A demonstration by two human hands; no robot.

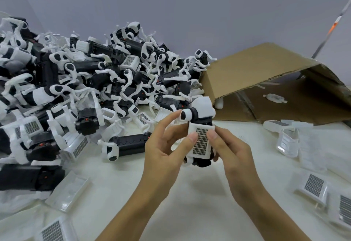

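The left grip [167, 145] and the right grip [231, 149] hold a black-and-white device [201, 115] upright above the white counter [190, 199], each with a thumb on its grid-patterned cover [201, 142]. A big heap of similar devices [85, 81] lies to the left, reaching a tipped cardboard box [247, 73]. Loose grid covers [314, 184] lie on the right.

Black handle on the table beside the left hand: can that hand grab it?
Probably not yet: the left hand holds the white gridded device, though the black handle lies uncovered close by.
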